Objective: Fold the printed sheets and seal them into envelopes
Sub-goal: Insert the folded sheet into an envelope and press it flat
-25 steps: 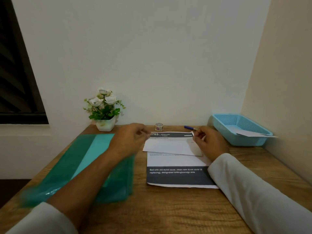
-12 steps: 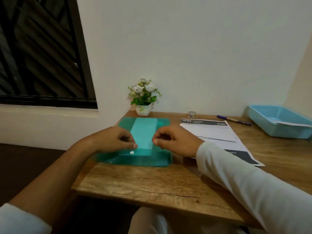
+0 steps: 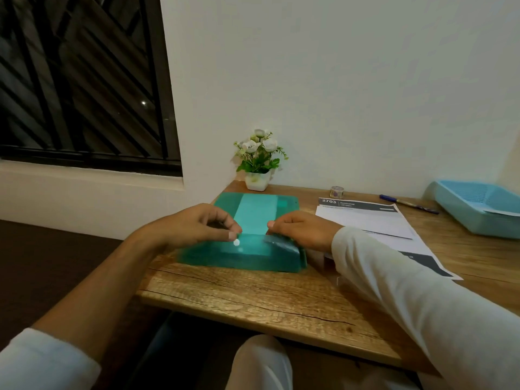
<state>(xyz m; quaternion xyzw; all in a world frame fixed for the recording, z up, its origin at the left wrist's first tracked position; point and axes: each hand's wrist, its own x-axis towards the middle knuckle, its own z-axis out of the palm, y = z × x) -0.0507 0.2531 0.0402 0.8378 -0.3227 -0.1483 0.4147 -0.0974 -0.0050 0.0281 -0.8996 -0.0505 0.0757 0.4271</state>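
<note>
A: We're at a wooden desk (image 3: 253, 299) tucked against a plain white wall (image 3: 351, 80). The grain runs side to side and a thin crack shows near the front edge. What's in play?

B: A translucent green plastic envelope (image 3: 254, 211), lying at the desk's left side. Its near flap is lifted off the wood and blurred.

A: And the hands?

B: Both are on that flap. The left hand (image 3: 194, 226) pinches its edge between thumb and forefinger, right beside the white snap stud (image 3: 236, 242). The right hand (image 3: 305, 229) has its fingers curled over the flap's right end, gripping it. Where its thumb sits, I cannot tell.

A: The printed sheets (image 3: 365, 220)?

B: Flat on the desk just right of the envelope. There's a dark header reading 2703 at the far end, and a plain white sheet lies over the upper part. The right sleeve crosses their near corner.

A: Back of the desk?

B: A white flower pot (image 3: 260, 164) sits against the wall, then a small tape roll (image 3: 336, 191) and a blue pen (image 3: 408, 204). At the far right is a light blue basket (image 3: 464, 218) with paper in it.

A: The room?

B: A dark barred window (image 3: 78, 80) on the left above a pale ledge, with dark floor (image 3: 42, 263) below.
</note>
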